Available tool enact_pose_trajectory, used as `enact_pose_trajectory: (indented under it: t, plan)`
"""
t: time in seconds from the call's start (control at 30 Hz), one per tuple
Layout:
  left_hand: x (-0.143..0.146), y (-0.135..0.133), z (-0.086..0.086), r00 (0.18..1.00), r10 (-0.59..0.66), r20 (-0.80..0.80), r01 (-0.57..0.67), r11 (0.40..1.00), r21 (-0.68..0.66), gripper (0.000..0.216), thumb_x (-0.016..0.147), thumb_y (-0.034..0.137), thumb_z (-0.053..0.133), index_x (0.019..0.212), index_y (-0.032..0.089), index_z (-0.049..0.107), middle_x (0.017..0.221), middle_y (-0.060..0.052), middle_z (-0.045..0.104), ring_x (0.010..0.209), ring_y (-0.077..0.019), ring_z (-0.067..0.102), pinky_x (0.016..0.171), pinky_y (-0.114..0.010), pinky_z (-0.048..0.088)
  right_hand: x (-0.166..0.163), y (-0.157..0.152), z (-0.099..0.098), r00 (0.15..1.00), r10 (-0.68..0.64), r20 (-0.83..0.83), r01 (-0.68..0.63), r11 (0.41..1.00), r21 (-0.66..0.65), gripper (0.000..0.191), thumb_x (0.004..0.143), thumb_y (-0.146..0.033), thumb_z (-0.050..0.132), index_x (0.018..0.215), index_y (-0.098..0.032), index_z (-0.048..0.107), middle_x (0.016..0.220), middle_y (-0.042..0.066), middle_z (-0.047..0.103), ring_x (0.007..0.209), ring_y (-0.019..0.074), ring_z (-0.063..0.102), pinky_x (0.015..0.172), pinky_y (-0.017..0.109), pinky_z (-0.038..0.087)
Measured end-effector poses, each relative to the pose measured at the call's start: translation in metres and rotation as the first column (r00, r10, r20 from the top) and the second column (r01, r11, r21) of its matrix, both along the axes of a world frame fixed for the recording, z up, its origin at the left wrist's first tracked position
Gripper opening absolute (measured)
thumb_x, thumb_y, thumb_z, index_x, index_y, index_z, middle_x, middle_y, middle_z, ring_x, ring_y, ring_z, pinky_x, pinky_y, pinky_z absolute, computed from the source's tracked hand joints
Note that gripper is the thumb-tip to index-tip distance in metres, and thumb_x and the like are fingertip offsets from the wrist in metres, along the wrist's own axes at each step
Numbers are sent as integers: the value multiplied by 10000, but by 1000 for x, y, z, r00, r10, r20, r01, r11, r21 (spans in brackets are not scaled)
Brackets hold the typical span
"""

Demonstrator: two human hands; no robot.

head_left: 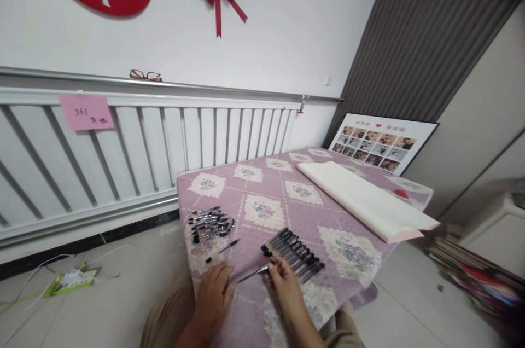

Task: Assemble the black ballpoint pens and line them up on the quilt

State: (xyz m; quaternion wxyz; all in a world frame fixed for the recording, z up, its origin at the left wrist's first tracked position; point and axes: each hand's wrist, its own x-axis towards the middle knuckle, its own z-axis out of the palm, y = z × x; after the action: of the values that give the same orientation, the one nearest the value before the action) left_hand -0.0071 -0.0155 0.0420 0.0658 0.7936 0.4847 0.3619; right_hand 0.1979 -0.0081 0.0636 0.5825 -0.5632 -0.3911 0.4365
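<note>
My right hand (283, 279) is closed in a pinch around a pen (262, 270), whose thin, dark refill points left toward my other hand. My left hand (215, 288) lies at the table's near edge, thumb apart from the fingers, close to the refill's tip; whether it touches the tip is unclear. Just beyond my right hand, a slanted row of black-capped clear pens (293, 249) lies side by side. A looser pile of black pens (210, 226) is at the left edge. Between that pile and my left hand are a small black cap (208, 260) and a thin dark piece (229, 246).
The table has a purple quilted cloth (221, 203) with pale floral patches. A folded cream sheet (353, 192) lies on the right. A photo board (381, 140) leans at the back. Behind stands a white radiator (213, 129); a power strip (71, 282) is on the floor.
</note>
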Motion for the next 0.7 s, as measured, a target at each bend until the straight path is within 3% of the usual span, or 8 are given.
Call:
enact_pose_trajectory:
  t: [0.17, 0.33, 0.7]
  plan:
    - [2, 4, -3, 998, 25, 61, -23, 999, -26, 275, 895, 313, 429, 1086, 210, 598, 1089, -78, 631, 1027, -223, 564, 904, -414, 464, 67, 13, 28, 955, -144, 258, 160, 986, -39, 387, 678, -514, 523, 900, -200, 564, 638, -22, 586, 537, 143, 556, 487, 240, 440]
    - [3, 4, 0, 997, 25, 79, -20, 998, -68, 270, 900, 307, 410, 1038, 211, 621, 1059, -74, 645, 1001, -215, 579, 898, -408, 471, 120, 36, 42, 905, -181, 384, 242, 963, -116, 377, 681, -437, 527, 956, -181, 557, 738, 25, 623, 588, 155, 604, 473, 232, 447]
    - [4, 4, 5, 997, 28, 76, -18, 993, -119, 255, 894, 279, 412, 1019, 213, 625, 1050, -70, 645, 1004, -210, 574, 914, -404, 454, 137, 68, 38, 797, -58, 602, 241, 943, -229, 208, 771, -306, 527, 888, -157, 613, 627, 26, 649, 534, 148, 619, 490, 223, 441]
